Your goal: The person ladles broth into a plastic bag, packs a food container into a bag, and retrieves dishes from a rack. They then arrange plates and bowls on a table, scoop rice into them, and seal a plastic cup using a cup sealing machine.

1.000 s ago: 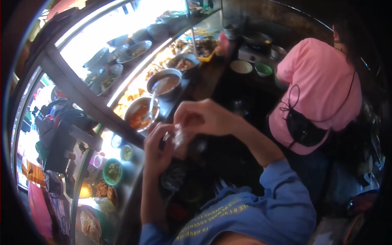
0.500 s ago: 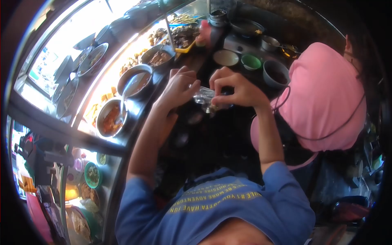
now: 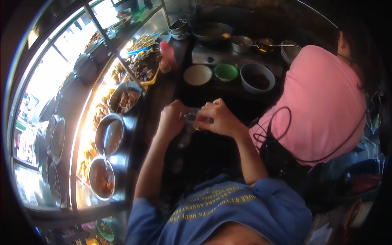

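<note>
A small clear plastic bag (image 3: 190, 117) is stretched between my two hands in front of my chest. My left hand (image 3: 171, 118) is closed on its left end, the fingers curled and partly turned away from view. With thumb and fingers pinched together, my right hand (image 3: 218, 117) holds the other end. Something small and pale shows at the bag's lower edge, too blurred to name. Beyond the hands stand a cream bowl (image 3: 197, 75), a green bowl (image 3: 226, 72) and a grey bowl (image 3: 257, 77) with dark contents.
Along the left, a lit glass display case (image 3: 83, 134) holds several food dishes, among them a pot of red stew (image 3: 101, 179) with a ladle. A person in a pink top (image 3: 322, 106) is close on my right. A wok (image 3: 212, 32) sits at the back.
My view has swung, so the display case and bowls sit further left and lower in the picture. Both hands appear lower and keep their hold on the plastic bag.
</note>
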Tool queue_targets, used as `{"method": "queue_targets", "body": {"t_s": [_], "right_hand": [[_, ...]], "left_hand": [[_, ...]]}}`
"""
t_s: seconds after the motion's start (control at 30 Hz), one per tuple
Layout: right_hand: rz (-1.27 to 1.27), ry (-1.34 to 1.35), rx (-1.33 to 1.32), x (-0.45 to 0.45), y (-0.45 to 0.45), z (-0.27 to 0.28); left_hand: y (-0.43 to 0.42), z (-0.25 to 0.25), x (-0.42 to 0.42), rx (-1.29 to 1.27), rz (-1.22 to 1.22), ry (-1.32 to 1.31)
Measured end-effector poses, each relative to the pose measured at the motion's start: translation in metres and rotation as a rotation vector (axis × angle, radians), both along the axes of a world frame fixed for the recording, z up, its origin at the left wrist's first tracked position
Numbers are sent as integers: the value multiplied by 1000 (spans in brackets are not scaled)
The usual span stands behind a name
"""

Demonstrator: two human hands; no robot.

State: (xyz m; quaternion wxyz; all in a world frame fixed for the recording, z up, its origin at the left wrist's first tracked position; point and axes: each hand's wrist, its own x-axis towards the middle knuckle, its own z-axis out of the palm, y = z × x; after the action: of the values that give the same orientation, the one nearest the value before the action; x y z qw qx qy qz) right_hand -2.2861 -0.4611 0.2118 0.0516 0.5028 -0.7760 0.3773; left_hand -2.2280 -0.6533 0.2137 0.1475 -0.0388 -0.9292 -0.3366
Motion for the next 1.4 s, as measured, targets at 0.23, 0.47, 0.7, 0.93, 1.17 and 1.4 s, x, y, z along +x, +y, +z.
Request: {"method": "queue_targets", "body": {"t_s": [0.23,0.47,0.7,0.93,1.17,1.4], "right_hand": [[-204,-114,-128,-58,-46,-29],[-319,-201,-609,-158,-95,-26],[-682,-46,-699,-331,-84,-50],[-1044,157,-369,-482,-19,-86],[-1041,94,-243,-545,-44,-112],[-932,84,-574,-589,-47,-99]], "left_hand": [[-25,-22,-53,190,-67,37],[-59,-44,-113,317,-2,116],[-77,-47,-158,462,65,-51],[-81,-49,-227,609,59,-169],[-74,-36,-297,607,-3,-175],[-76,-39,-342,635,-28,-216]]}}
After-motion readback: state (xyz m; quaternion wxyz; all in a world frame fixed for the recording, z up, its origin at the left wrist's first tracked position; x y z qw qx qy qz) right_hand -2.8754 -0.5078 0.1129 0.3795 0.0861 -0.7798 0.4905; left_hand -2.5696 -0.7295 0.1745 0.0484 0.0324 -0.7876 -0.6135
